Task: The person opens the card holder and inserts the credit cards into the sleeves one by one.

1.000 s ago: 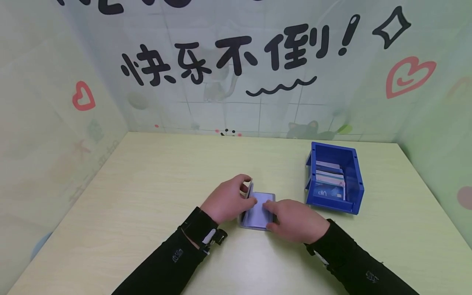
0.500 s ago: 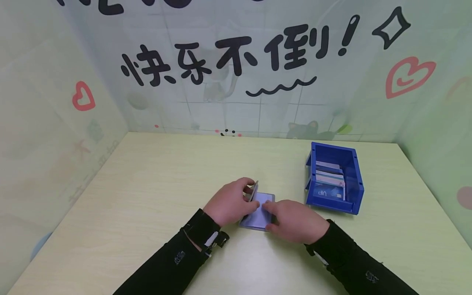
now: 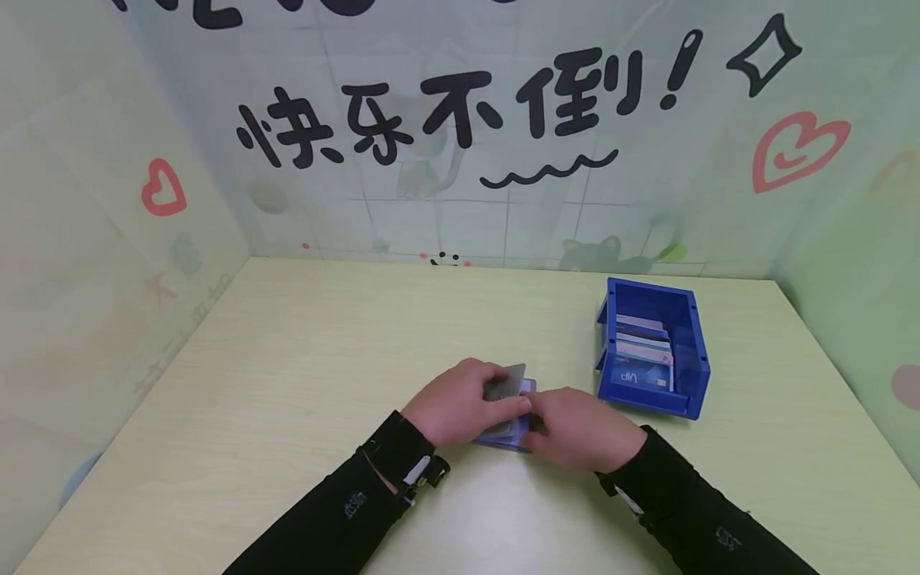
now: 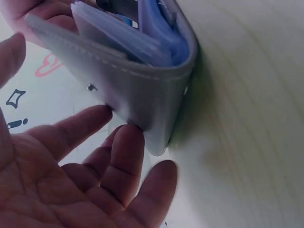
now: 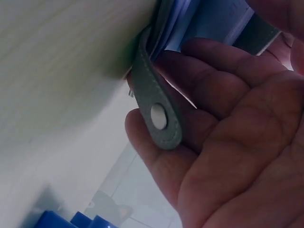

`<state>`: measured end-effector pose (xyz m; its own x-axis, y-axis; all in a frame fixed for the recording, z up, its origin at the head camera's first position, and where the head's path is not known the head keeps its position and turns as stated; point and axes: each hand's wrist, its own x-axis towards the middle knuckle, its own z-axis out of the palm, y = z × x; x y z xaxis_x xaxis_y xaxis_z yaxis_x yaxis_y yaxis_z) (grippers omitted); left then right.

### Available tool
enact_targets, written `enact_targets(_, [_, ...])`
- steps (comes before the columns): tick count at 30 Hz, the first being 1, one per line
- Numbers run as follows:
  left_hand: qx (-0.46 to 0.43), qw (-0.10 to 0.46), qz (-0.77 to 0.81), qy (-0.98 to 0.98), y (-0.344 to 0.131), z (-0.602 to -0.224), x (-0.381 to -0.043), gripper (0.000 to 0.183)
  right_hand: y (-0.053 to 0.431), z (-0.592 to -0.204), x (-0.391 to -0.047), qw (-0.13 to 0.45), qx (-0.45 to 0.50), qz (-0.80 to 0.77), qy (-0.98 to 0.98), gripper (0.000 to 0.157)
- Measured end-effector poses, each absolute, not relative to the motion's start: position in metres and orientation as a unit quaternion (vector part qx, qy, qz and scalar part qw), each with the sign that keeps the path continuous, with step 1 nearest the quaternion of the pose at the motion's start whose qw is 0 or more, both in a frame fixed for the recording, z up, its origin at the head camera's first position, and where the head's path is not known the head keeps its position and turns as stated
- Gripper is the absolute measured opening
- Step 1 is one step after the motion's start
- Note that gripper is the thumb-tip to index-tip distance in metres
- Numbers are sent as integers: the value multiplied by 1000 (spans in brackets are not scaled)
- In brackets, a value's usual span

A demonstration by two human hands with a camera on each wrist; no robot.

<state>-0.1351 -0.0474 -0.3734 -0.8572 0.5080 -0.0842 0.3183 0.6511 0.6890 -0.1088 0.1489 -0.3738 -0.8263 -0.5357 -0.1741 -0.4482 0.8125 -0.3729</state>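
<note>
A grey snap-strap card holder [image 4: 137,90] with clear plastic sleeves [image 4: 156,38] stands partly folded on the table. In the head view its cover [image 3: 513,378] leans over the lilac-looking pages. My left hand [image 3: 460,405] is at the cover's left side; in the left wrist view its fingertips touch the outer face, with the thumb apart near the top edge. At the opposite edge, my right hand [image 3: 578,430] holds the holder, fingers bent against the sleeves. The strap [image 5: 154,95] with its round metal snap lies across those fingers in the right wrist view. Part of the holder is hidden by both hands.
A blue plastic bin [image 3: 690,351] stands to the right on the pale wood table [image 3: 345,319]. Several cards [image 3: 642,369] stand inside it, the front one marked VIP. Printed curtains enclose the table's back and sides.
My left hand has moved slightly right and nearer, swinging the card holder's cover from nearly upright over toward the right. The right hand has stayed almost in place.
</note>
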Motion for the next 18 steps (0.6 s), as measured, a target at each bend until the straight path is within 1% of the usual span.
enact_targets(3, [240, 135, 322, 906, -47, -375, -135, 63, 149, -373, -110, 134, -234, -154, 951, 25])
enact_targets(8, [260, 121, 237, 928, -48, -376, -134, 45, 152, -372, -112, 110, -199, -123, 966, 14])
enact_targets(14, [270, 129, 203, 933, -49, -377, -136, 51, 154, -368, -114, 114, -171, -110, 973, 19])
enact_targets(18, [268, 128, 192, 936, -49, -377, -136, 55, 156, -367, -117, 123, -169, -141, 968, 18])
